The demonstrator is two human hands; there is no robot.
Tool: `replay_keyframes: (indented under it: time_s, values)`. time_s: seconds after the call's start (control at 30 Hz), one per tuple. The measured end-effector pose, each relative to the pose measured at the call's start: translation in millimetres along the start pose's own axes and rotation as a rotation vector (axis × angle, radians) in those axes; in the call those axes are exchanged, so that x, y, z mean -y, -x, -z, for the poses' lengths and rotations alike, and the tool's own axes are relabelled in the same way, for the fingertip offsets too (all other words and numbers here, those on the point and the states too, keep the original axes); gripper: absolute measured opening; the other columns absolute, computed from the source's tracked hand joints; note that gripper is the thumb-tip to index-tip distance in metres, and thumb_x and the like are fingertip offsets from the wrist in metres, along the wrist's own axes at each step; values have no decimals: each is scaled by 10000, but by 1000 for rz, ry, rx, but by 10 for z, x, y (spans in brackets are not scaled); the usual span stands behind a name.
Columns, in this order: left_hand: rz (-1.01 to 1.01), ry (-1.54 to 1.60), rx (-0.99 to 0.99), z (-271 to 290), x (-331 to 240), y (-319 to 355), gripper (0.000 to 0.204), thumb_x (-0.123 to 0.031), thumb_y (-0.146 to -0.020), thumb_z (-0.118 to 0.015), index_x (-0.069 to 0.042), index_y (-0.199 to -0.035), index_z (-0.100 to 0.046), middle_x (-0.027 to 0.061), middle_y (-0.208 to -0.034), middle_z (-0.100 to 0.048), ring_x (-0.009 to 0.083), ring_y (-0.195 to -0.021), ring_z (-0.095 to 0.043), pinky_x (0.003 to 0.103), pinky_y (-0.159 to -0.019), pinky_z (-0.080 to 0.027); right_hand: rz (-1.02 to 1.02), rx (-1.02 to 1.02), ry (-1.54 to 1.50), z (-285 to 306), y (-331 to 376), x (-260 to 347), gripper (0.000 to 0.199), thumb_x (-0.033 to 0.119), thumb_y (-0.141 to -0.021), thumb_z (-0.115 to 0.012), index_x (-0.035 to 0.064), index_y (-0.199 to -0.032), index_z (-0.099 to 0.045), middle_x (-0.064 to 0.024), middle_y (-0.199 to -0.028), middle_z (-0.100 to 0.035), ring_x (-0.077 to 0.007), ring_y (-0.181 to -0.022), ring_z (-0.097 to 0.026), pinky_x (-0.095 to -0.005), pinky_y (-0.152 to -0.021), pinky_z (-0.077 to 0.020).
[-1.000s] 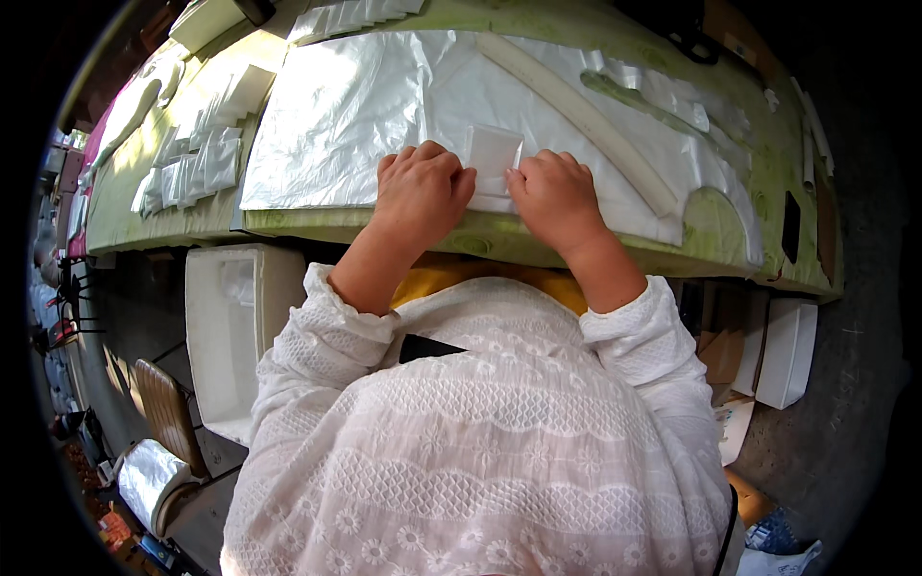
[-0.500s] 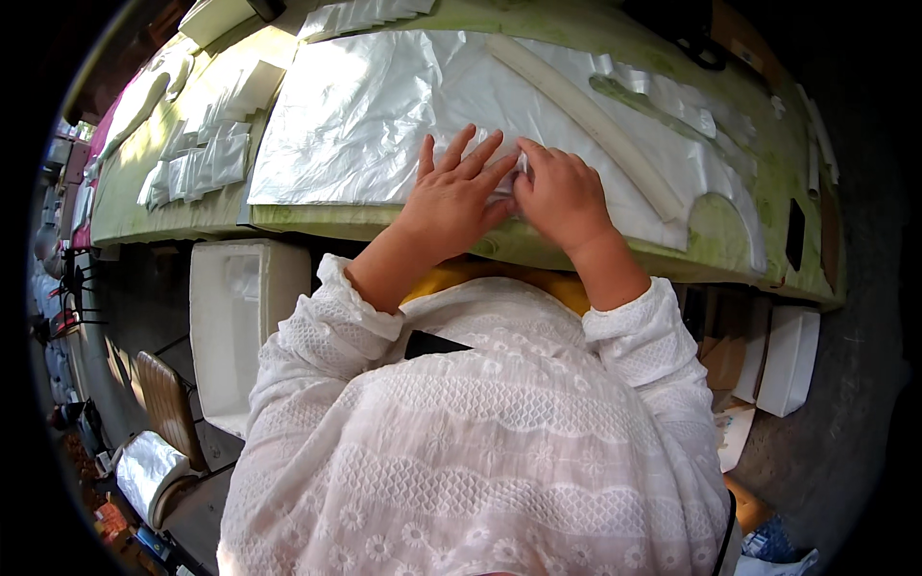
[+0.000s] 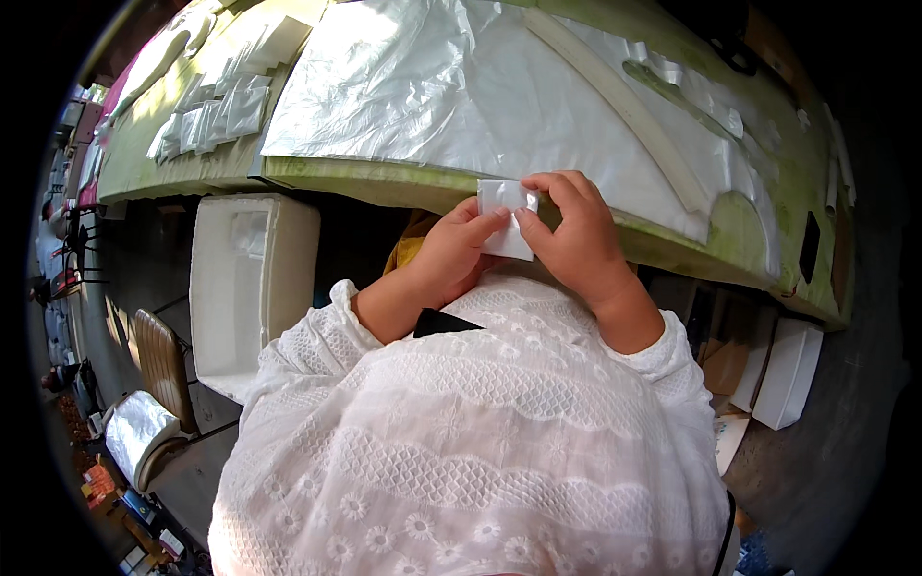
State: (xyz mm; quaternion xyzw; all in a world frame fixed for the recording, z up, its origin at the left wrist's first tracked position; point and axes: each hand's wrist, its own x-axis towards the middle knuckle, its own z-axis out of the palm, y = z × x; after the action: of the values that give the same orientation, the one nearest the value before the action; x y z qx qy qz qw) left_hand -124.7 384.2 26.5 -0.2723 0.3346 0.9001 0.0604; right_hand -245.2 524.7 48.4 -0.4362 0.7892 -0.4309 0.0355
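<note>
Right at the near edge of the long table draped in green patterned cloth (image 3: 384,180), both hands are close together on one small, flat, white plastic packet (image 3: 506,240)! The left hand (image 3: 451,252) clamps its left side, thumb across the front; the right hand (image 3: 581,240) pinches the right edge. Beyond them lies a crinkled, silvery-white plastic sheet (image 3: 403,101), a long, pale, narrow strip (image 3: 619,110) slanting over it.

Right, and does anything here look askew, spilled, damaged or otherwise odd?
Nothing looks spilled or plainly damaged. The long pale strip lies slantwise across the creased plastic sheet, out of line with the edge of the green table; it looks askew, though perhaps deliberately. The held white packet seems unremarkable.
</note>
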Motion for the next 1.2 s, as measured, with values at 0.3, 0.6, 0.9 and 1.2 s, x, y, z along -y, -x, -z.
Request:
replay_keyframes:
  time_s: [0.3,0.6,0.9,1.2]
  values:
    - [-565,-148,41,137,194,-16,515,-28,-1011,-623,-79,-1474,-403,59,-1156,-629,123,-1044,-603,288,-935,-510,-277,-111,-624,-199,46,-76,401,21,-912,-720,32,-1276,-554,-29,-998,-633,-99,-842,-575,-254,-786,-501]
    - [-800,-712,-91,304,-48,194,352,66,-991,-587,-67,-1301,-686,51,-1315,-588,117,-1167,-580,249,-973,-476,-282,-54,-912,-137,-22,-98,323,-69,-956,-618,19,-1261,-560,-47,-1020,-612,-117,-885,-611,-256,-836,-532]
    - [-984,-963,-740,2031,-2289,317,394,-25,-936,-569,-121,-1291,-711,63,-1316,-635,140,-1143,-620,239,-969,-466,-368,-138,-906,-77,34,-158,178,-52,-980,-586,27,-1139,-595,-41,-984,-618,-131,-812,-606,-292,-762,-536]
    - [-837,-2055,-1155,2451,-2633,63,272,-256,-944,-622,-324,-1185,-730,-96,-1394,-623,205,-1372,-494,439,-1171,-300,-202,-317,-585,192,131,-358,147,-53,-952,-623,31,-1073,-623,-50,-1050,-647,-153,-943,-613,-296,-851,-513]
